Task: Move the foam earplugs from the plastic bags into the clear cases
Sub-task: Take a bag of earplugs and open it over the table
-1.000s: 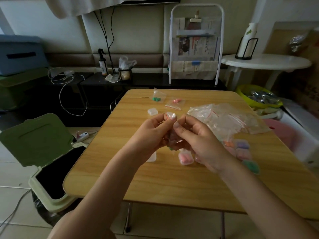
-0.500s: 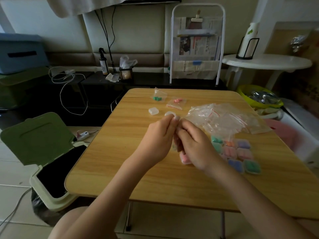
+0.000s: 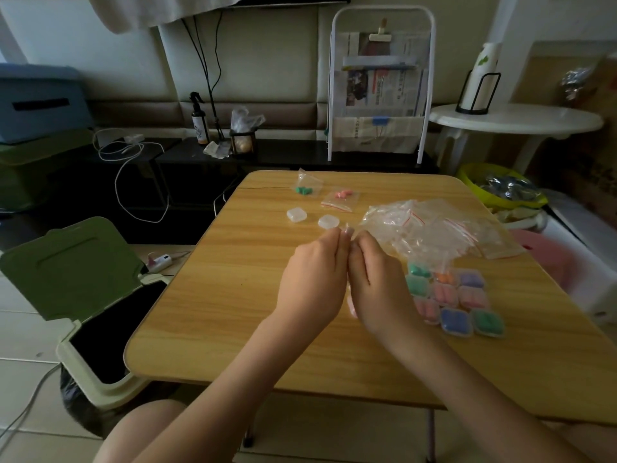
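Head view, looking down on a wooden folding table (image 3: 233,312). Both hands are raised together over the table's middle, backs toward the camera. The left hand (image 3: 312,282) and the right hand (image 3: 379,285) touch at the fingertips, fingers curled inward as if pinching something small between them. What they hold is hidden behind the fingers; a sliver of clear plastic shows at the fingertips, but whether it is a bag or a case cannot be told.

Just right of the right hand lies a cluster of filled clear cases (image 3: 457,299), holding green, pink, orange, purple and blue foam earplugs, packed side by side and touching. Beyond that cluster, toward the far right, sits a loose pile of empty plastic bags (image 3: 434,228) with red zip strips.

At the far edge lie two bags not yet emptied: a bag with green earplugs (image 3: 305,188) and, right of it, a bag with pink earplugs (image 3: 342,198). Nearer than these, two empty clear cases (image 3: 296,214) rest apart from each other, closed, the right one just beyond the fingertips.

On the floor left of the table stands a green bin (image 3: 80,272), lid open.
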A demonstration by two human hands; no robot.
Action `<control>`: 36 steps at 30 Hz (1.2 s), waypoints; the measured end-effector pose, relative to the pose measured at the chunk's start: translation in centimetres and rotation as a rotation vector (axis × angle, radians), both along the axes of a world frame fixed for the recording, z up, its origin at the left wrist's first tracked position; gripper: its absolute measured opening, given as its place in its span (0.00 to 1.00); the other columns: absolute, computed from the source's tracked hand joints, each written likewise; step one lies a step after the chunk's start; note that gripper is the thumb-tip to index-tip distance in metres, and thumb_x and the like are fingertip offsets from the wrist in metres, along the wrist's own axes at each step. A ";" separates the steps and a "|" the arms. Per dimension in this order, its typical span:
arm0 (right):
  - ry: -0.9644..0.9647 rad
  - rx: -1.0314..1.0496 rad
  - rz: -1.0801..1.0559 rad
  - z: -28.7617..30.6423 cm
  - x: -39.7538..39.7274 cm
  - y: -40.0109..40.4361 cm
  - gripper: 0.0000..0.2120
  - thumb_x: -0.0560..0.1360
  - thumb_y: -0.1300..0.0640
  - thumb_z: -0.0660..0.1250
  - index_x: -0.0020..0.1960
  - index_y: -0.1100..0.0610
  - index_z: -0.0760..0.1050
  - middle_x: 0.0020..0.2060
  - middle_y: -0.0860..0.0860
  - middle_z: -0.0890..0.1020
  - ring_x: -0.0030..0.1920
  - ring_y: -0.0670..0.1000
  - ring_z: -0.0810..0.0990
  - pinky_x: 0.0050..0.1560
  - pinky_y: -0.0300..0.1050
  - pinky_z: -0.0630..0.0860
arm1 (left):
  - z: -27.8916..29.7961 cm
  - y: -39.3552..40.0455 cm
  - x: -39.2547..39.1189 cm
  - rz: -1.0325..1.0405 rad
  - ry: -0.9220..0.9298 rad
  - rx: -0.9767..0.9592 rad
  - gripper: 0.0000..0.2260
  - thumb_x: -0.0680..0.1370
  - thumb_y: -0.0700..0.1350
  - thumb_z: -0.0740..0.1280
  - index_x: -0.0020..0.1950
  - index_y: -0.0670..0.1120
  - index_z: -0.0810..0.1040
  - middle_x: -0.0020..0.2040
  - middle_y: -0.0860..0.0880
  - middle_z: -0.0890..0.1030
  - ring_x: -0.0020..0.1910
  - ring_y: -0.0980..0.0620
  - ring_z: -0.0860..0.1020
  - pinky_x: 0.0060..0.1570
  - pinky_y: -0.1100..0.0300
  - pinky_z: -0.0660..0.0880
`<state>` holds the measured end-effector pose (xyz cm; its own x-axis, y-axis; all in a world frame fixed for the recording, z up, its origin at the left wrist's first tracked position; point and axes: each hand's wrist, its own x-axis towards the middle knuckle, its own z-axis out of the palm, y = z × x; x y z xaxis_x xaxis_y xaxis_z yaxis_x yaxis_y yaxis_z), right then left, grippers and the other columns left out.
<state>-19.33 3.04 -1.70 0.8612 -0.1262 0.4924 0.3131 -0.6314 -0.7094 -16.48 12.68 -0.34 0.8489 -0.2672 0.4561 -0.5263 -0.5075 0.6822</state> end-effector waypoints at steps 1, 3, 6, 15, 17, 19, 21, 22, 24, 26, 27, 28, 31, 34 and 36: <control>0.000 -0.027 -0.020 0.0 0.0 0.0 0.12 0.82 0.50 0.51 0.39 0.46 0.62 0.26 0.46 0.72 0.26 0.45 0.72 0.27 0.45 0.67 | 0.0 0.1 0.1 0.022 -0.006 0.019 0.17 0.83 0.51 0.52 0.40 0.44 0.72 0.29 0.51 0.73 0.28 0.49 0.72 0.28 0.52 0.69; 0.001 -0.072 -0.057 0.2 0.0 0.0 0.13 0.79 0.47 0.50 0.39 0.49 0.63 0.26 0.48 0.72 0.27 0.50 0.74 0.27 0.52 0.70 | 0.0 0.2 0.1 0.062 -0.012 0.074 0.15 0.83 0.50 0.53 0.40 0.47 0.70 0.29 0.52 0.71 0.28 0.48 0.71 0.28 0.54 0.68; 0.009 -0.156 -0.112 0.2 -0.2 0.1 0.14 0.77 0.46 0.49 0.40 0.54 0.65 0.27 0.48 0.72 0.29 0.52 0.75 0.27 0.51 0.70 | 0.0 0.2 0.0 0.112 -0.040 0.186 0.15 0.83 0.50 0.52 0.39 0.48 0.66 0.29 0.51 0.71 0.30 0.45 0.73 0.29 0.55 0.67; -0.089 -0.350 -0.269 0.6 -0.1 -0.7 0.06 0.80 0.58 0.58 0.44 0.56 0.64 0.31 0.49 0.71 0.29 0.50 0.71 0.25 0.39 0.60 | -0.3 0.2 0.3 0.250 -0.141 0.391 0.11 0.83 0.44 0.55 0.42 0.46 0.68 0.32 0.49 0.72 0.29 0.47 0.73 0.25 0.59 0.62; -0.154 -0.365 -0.191 0.7 0.0 -0.8 0.03 0.77 0.61 0.60 0.47 0.58 0.66 0.39 0.52 0.73 0.35 0.50 0.73 0.27 0.38 0.65 | -0.2 0.4 0.6 0.261 -0.134 0.360 0.13 0.83 0.47 0.53 0.41 0.46 0.68 0.31 0.50 0.72 0.30 0.47 0.73 0.26 0.58 0.64; -0.181 -0.431 -0.087 0.7 0.3 -1.2 0.05 0.75 0.66 0.62 0.49 0.60 0.72 0.51 0.54 0.74 0.45 0.51 0.75 0.33 0.44 0.75 | -0.1 0.5 0.6 0.249 -0.117 0.302 0.15 0.83 0.51 0.51 0.41 0.46 0.68 0.32 0.50 0.72 0.31 0.46 0.73 0.28 0.57 0.65; -0.133 -0.415 -0.060 0.9 0.6 -1.6 0.08 0.74 0.70 0.63 0.47 0.60 0.78 0.57 0.53 0.73 0.47 0.44 0.74 0.37 0.46 0.78 | -0.1 0.5 0.5 0.238 -0.118 0.286 0.16 0.83 0.53 0.50 0.42 0.46 0.70 0.34 0.49 0.74 0.33 0.45 0.75 0.30 0.56 0.67; -0.094 -0.381 -0.061 1.0 0.7 -1.7 0.09 0.74 0.69 0.62 0.47 0.59 0.79 0.58 0.52 0.72 0.46 0.41 0.72 0.37 0.45 0.78 | -0.1 0.4 0.4 0.241 -0.132 0.278 0.16 0.83 0.53 0.50 0.42 0.46 0.70 0.34 0.49 0.73 0.33 0.44 0.75 0.30 0.55 0.67; -0.014 -0.314 -0.009 1.2 0.8 -1.8 0.11 0.76 0.66 0.61 0.45 0.57 0.80 0.57 0.49 0.72 0.49 0.40 0.72 0.41 0.44 0.77 | -0.2 0.4 0.4 0.239 -0.188 0.252 0.16 0.83 0.52 0.51 0.41 0.46 0.69 0.31 0.50 0.72 0.29 0.45 0.73 0.26 0.57 0.65; 0.140 -0.141 0.094 1.1 1.0 -1.8 0.13 0.79 0.65 0.57 0.41 0.58 0.76 0.48 0.49 0.76 0.41 0.49 0.79 0.37 0.45 0.76 | -0.4 0.3 0.3 0.202 -0.325 0.241 0.17 0.82 0.52 0.53 0.37 0.46 0.69 0.26 0.51 0.70 0.22 0.48 0.69 0.20 0.61 0.59; 0.252 -0.020 0.145 1.1 1.1 -1.9 0.14 0.80 0.64 0.55 0.39 0.58 0.74 0.40 0.51 0.77 0.34 0.52 0.78 0.33 0.47 0.74 | -0.4 0.2 0.2 0.184 -0.396 0.248 0.17 0.81 0.51 0.54 0.35 0.46 0.69 0.24 0.52 0.68 0.19 0.50 0.65 0.19 0.64 0.55; 0.362 0.097 0.197 1.0 1.2 -2.1 0.15 0.80 0.63 0.54 0.38 0.58 0.72 0.33 0.54 0.76 0.28 0.54 0.75 0.30 0.48 0.71 | -0.3 0.1 0.1 0.181 -0.462 0.253 0.17 0.80 0.50 0.55 0.34 0.46 0.69 0.23 0.53 0.66 0.18 0.52 0.61 0.19 0.66 0.52; 0.544 0.308 0.320 1.2 1.0 -2.4 0.15 0.79 0.59 0.55 0.35 0.58 0.72 0.25 0.51 0.74 0.27 0.54 0.70 0.32 0.46 0.64 | -0.1 -0.1 -0.3 0.181 -0.586 0.234 0.16 0.80 0.49 0.57 0.33 0.45 0.69 0.25 0.54 0.64 0.21 0.54 0.59 0.19 0.66 0.51; 0.422 0.192 0.257 2.0 0.7 -2.4 0.17 0.79 0.64 0.55 0.34 0.53 0.72 0.25 0.42 0.75 0.29 0.41 0.74 0.33 0.38 0.68 | 0.1 -0.1 -0.7 0.153 -0.647 0.238 0.16 0.80 0.49 0.58 0.35 0.44 0.71 0.25 0.53 0.68 0.21 0.54 0.63 0.19 0.66 0.55; 0.245 0.121 0.147 2.1 0.7 -2.4 0.17 0.79 0.65 0.56 0.35 0.50 0.71 0.29 0.44 0.75 0.31 0.38 0.76 0.36 0.35 0.71 | 0.2 -0.2 -0.9 0.134 -0.629 0.243 0.15 0.80 0.50 0.56 0.37 0.44 0.73 0.25 0.54 0.67 0.22 0.55 0.62 0.20 0.67 0.51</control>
<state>-18.62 0.60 0.39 0.9658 -0.0363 0.2567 0.2052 -0.4980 -0.8425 -17.38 12.47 -0.17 0.4752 -0.3354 0.8134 -0.7070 -0.6959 0.1261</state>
